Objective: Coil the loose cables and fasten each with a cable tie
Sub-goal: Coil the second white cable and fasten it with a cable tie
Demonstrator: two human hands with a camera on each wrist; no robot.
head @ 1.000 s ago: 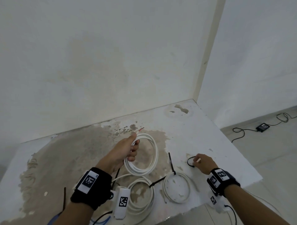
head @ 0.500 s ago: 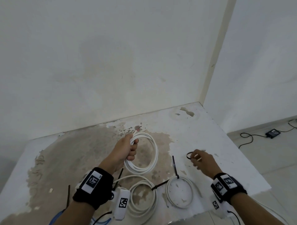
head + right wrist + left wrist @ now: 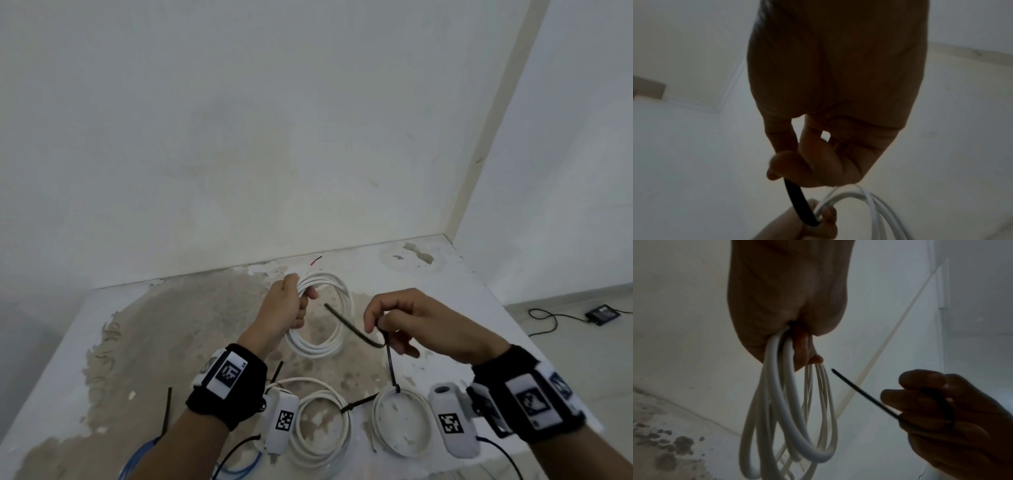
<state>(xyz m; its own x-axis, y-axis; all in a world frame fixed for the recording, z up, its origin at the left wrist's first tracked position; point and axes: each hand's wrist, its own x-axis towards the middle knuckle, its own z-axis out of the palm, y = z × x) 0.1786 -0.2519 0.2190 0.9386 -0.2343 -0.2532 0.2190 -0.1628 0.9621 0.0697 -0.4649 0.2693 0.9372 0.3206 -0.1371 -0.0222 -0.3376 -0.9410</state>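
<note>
My left hand point(image 3: 291, 305) grips the top of a white cable coil point(image 3: 334, 344), lifted above the table; its loops hang down in the left wrist view point(image 3: 789, 426). A bare red-tipped end sticks out above the fist. My right hand point(image 3: 394, 318) pinches a black cable tie point(image 3: 352, 330) just right of the coil, its free tip pointing at my left fingers. In the right wrist view the black cable tie point(image 3: 797, 201) reaches toward the white cable coil point(image 3: 869, 198) and the left hand point(image 3: 818, 219).
Two white coils lie near the front edge of the stained white table point(image 3: 479, 308): one in the middle point(image 3: 329, 431), one to the right point(image 3: 407, 421), each with a black tie. Loose black ties point(image 3: 166, 411) and blue cable point(image 3: 137, 455) lie front left. A wall stands behind; floor drops right.
My right hand lifted the black tie off the table at the right and carried it left toward the coil. My left hand raised the coil a little.
</note>
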